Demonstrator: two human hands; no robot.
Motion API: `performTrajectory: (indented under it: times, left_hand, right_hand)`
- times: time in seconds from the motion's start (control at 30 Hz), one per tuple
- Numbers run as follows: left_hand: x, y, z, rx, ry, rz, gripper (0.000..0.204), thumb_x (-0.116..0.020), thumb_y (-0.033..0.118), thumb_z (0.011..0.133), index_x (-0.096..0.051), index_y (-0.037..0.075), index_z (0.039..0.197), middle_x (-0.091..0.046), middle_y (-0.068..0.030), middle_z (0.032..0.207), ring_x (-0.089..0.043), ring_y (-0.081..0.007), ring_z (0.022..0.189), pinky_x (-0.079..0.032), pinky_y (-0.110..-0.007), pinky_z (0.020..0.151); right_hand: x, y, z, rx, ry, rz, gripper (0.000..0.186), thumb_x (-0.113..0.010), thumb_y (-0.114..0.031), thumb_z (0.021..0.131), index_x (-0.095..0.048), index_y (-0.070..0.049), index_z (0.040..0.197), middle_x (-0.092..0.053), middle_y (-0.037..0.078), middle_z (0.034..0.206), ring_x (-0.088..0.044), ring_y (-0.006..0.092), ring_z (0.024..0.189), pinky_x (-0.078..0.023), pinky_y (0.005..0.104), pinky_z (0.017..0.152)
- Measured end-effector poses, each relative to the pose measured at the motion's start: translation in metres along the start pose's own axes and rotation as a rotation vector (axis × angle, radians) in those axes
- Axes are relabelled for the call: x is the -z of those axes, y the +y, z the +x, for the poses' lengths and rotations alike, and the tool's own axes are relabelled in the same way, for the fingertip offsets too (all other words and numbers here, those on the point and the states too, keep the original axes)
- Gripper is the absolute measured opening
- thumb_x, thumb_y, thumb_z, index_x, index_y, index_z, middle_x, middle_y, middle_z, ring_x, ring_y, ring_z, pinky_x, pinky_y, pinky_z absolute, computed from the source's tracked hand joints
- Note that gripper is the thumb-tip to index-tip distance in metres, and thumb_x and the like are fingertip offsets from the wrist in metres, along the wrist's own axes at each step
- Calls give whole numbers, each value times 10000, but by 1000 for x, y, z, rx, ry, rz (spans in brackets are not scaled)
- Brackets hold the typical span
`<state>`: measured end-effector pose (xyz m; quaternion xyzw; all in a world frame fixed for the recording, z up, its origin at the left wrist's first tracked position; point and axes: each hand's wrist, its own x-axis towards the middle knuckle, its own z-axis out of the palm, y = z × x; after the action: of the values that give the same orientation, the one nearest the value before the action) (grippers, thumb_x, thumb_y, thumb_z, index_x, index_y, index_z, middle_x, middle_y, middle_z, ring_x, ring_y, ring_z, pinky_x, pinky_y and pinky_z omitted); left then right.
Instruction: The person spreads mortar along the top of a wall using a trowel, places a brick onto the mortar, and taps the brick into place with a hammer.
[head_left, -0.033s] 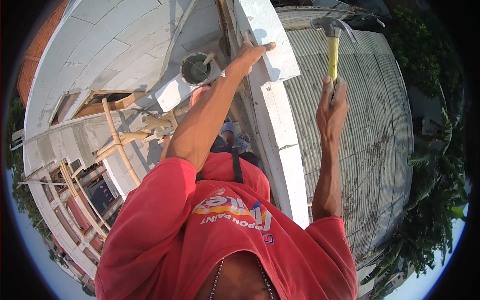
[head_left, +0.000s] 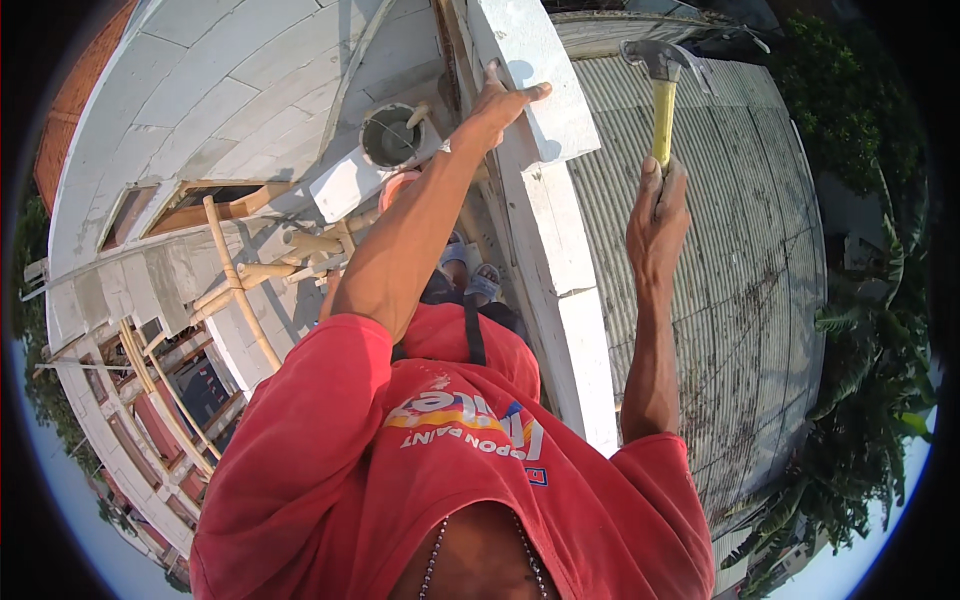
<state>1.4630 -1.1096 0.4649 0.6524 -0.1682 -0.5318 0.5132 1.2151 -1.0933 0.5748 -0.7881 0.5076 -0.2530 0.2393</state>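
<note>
My left hand (head_left: pixel 497 108) holds a white lightweight block (head_left: pixel 535 65) on top of the wall. Its thumb stretches over the block's top face and its other fingers lie against the left side, partly hidden. The block sits at the far end of a row of white blocks (head_left: pixel 565 230). My right hand (head_left: pixel 660 210) is wrapped round the yellow handle of a claw hammer (head_left: pixel 663 115), raised to the right of the wall. The hammer's metal head points up and away, apart from the block.
A corrugated roof (head_left: pixel 740 260) spreads right of the wall, with leafy plants (head_left: pixel 860 350) beyond. Left of the wall, a dark bucket (head_left: pixel 390 138) stands near another white block (head_left: pixel 345 188). Bamboo poles (head_left: pixel 235 280) and a grey block wall (head_left: pixel 250 80) lie farther left.
My right hand and the hammer have shifted slightly left. The left hand and the block look unmoved.
</note>
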Motion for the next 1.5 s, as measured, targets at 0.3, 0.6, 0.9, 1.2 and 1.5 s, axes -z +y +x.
performTrajectory:
  times: [0.3, 0.6, 0.9, 1.2, 1.5]
  left_hand:
    - [-2, 8, -12, 86, -18, 55, 1372, -900, 451, 693, 86, 124, 1590, -156, -287, 1607, -188, -460, 1487, -177, -738, 1115]
    - [-4, 9, -12, 68, -22, 150, 1294, -825, 452, 772, 131, 146, 1588, -180, -313, 1600, -247, -481, 1467, -206, -719, 1127]
    - [5, 10, -11, 45, -91, 129, 1348, -845, 466, 756, 159, 84, 1571, -57, -330, 1608, -190, -472, 1484, -249, -689, 1144]
    - [1, 1, 5, 34, -117, 116, 1372, -871, 422, 750, 172, 49, 1560, -37, -325, 1609, -181, -464, 1486, -275, -691, 1130]
    - [3, 10, -3, 33, -91, 151, 1379, -862, 469, 737, 163, 65, 1566, -75, -322, 1608, -223, -464, 1475, -264, -698, 1131]
  right_hand:
    - [-41, 33, -41, -29, -154, -56, 270, -501, -199, 1045, -490, 21, 1201, -599, 246, 618, -602, 388, 479, -417, 485, 429]
    - [17, 48, -56, -361, -194, 68, 540, -453, -524, 1048, -651, -24, 996, -528, 52, 609, -420, 101, 514, -326, 333, 442]
    - [110, 108, -29, -115, -770, -595, 389, -728, -371, 895, -731, -144, 1210, -736, 39, 785, -572, 97, 543, -455, 292, 524]
    - [-33, 57, 84, 603, -881, -906, 73, -750, -201, 853, -768, -135, 877, -719, 11, 722, -657, 131, 591, -542, 306, 549]
    - [38, 112, 23, 323, -881, -738, 254, -697, -288, 923, -741, -157, 1136, -693, -1, 753, -568, 101, 558, -490, 302, 510]
